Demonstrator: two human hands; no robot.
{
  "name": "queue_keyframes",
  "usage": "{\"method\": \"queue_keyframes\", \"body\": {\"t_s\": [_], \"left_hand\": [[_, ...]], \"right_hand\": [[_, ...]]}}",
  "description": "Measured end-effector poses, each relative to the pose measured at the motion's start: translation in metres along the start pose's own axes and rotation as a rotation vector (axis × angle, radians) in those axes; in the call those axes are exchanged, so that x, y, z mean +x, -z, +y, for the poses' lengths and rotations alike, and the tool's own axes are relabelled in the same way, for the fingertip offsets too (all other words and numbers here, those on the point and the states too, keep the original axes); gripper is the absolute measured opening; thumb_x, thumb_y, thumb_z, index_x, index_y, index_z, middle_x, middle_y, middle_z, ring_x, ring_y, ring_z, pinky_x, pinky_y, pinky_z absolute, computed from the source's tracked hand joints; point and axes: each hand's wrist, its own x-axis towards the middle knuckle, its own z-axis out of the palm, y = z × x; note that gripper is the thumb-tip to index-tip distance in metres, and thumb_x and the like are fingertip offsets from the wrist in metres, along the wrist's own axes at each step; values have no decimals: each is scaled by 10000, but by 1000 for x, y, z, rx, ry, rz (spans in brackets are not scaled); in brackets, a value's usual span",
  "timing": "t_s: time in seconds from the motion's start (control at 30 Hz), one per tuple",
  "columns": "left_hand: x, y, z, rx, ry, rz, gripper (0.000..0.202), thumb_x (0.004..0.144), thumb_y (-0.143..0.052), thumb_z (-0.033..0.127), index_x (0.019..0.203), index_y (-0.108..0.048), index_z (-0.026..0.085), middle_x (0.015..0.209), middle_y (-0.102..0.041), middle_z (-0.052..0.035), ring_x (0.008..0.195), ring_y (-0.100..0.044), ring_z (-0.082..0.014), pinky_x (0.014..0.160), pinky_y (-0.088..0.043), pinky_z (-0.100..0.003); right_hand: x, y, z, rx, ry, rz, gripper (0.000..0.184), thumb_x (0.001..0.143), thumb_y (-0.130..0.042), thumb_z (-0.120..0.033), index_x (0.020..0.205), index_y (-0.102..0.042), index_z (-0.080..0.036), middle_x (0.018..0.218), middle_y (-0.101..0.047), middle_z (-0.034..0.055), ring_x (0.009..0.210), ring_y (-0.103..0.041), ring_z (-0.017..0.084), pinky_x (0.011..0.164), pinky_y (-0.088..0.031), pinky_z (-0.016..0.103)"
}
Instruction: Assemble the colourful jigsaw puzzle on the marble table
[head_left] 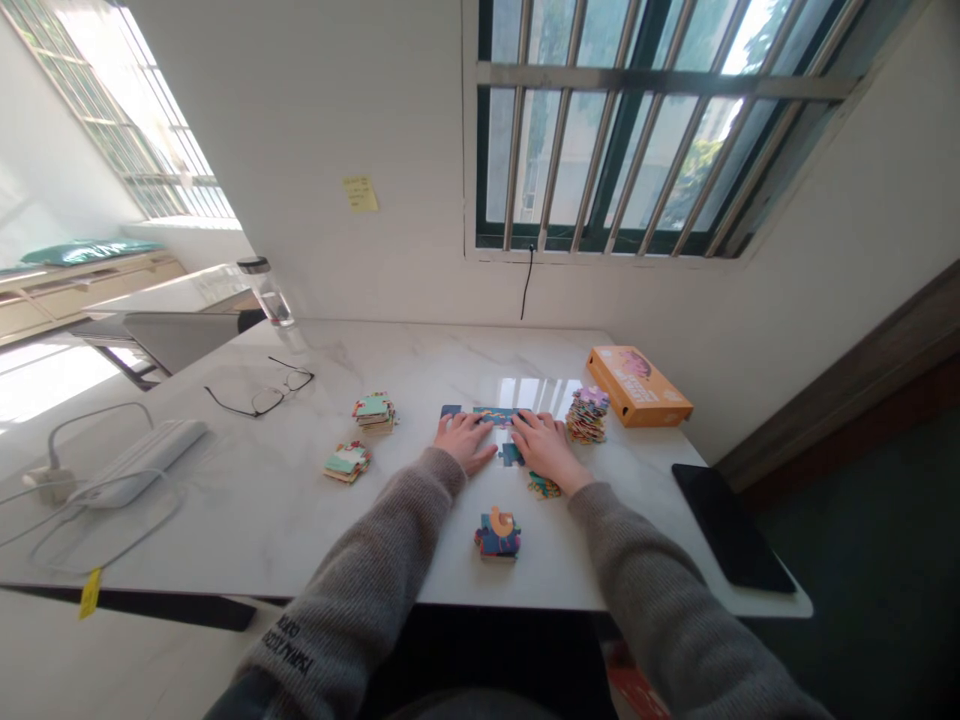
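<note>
Both my hands rest on a white marble table (247, 500), side by side over a small group of joined puzzle pieces (487, 412). My left hand (465, 441) lies flat with its fingers stretched forward on the pieces. My right hand (545, 446) lies flat as well, fingers spread. A single blue piece (511, 455) shows between the two hands. Partly under my right wrist lies another loose piece (543, 487). A small stack of pieces (498, 533) sits between my forearms.
A tall stack of pieces (587, 414) stands right of my right hand, beside an orange box (637, 385). Two low stacks (374, 411) (348, 461) lie to the left. Glasses (262, 396), a bottle (267, 292), a power strip (139, 460) and a black tablet (731, 525) are also on the table.
</note>
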Motion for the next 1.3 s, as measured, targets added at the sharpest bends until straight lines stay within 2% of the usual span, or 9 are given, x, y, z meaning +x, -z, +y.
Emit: {"method": "queue_keyframes", "body": {"t_s": [0.27, 0.4, 0.53, 0.7, 0.83, 0.97, 1.07, 1.2, 1.3], "left_hand": [[0, -1, -1, -23, -18, 1, 467, 902, -549, 513, 1337, -565, 343, 1431, -532, -48, 1294, -448, -323, 1136, -228, -589], [1, 0, -2, -43, -26, -9, 456, 905, -559, 487, 1325, -579, 312, 1424, -538, -62, 1288, -461, -313, 1150, -229, -574], [2, 2, -3, -63, -64, -18, 461, 910, -566, 448, 1316, -599, 233, 1426, -531, -104, 1284, -476, -324, 1143, -296, -543], [4, -1, -8, -120, -124, -5, 471, 897, -594, 419, 1290, -620, 161, 1389, -546, -153, 1252, -520, -326, 1114, -388, -498], [5, -2, -12, -170, -146, 15, 442, 888, -607, 403, 1266, -633, 176, 1371, -558, -153, 1254, -538, -318, 1120, -404, -496], [4, -2, -14, -197, -125, -17, 433, 893, -598, 384, 1284, -613, 199, 1403, -540, -136, 1298, -516, -318, 1168, -332, -558], [3, 0, -14, -194, -115, -42, 439, 896, -595, 375, 1297, -600, 195, 1419, -527, -137, 1312, -501, -312, 1177, -308, -562], [0, 6, -9, -170, -133, 2, 415, 876, -626, 386, 1256, -626, 219, 1380, -567, -111, 1266, -508, -309, 1125, -354, -544], [-3, 14, -7, -178, -169, 51, 312, 881, -623, 381, 1157, -670, 244, 1269, -646, -69, 1196, -528, -284, 1048, -401, -496]], "right_hand": [[4, -7, 3, 60, 33, 59, 406, 1010, -406, -356, 1351, -574, -212, 1426, -548, 95, 1200, -463, 338, 983, -399, 502], [4, -9, 12, 123, 34, 90, 369, 1001, -413, -273, 1283, -631, -177, 1364, -598, 112, 1210, -494, 302, 1019, -408, 456], [1, -12, 21, 170, 53, 131, 350, 991, -419, -232, 1225, -666, -150, 1300, -626, 139, 1195, -536, 269, 1047, -421, 415], [-3, -15, 26, 182, 54, 135, 352, 981, -417, -207, 1216, -666, -125, 1316, -612, 156, 1218, -536, 275, 1075, -423, 418], [-4, -16, 27, 179, 53, 126, 354, 974, -431, -212, 1241, -649, -125, 1331, -600, 161, 1235, -526, 281, 1085, -420, 430], [-6, -17, 28, 202, 65, 125, 362, 968, -435, -207, 1258, -636, -125, 1338, -591, 165, 1245, -516, 279, 1097, -412, 434], [-7, -18, 29, 239, 70, 134, 374, 971, -409, -191, 1267, -629, -128, 1337, -586, 165, 1250, -508, 269, 1103, -407, 434], [-10, -11, 26, 294, 97, 183, 387, 945, -427, -162, 1279, -620, -128, 1319, -584, 161, 1252, -477, 275, 1100, -400, 450], [-15, 2, 20, 331, 160, 200, 404, 898, -500, -142, 1281, -622, -185, 1255, -613, 114, 1194, -486, 264, 1061, -415, 441]]}}
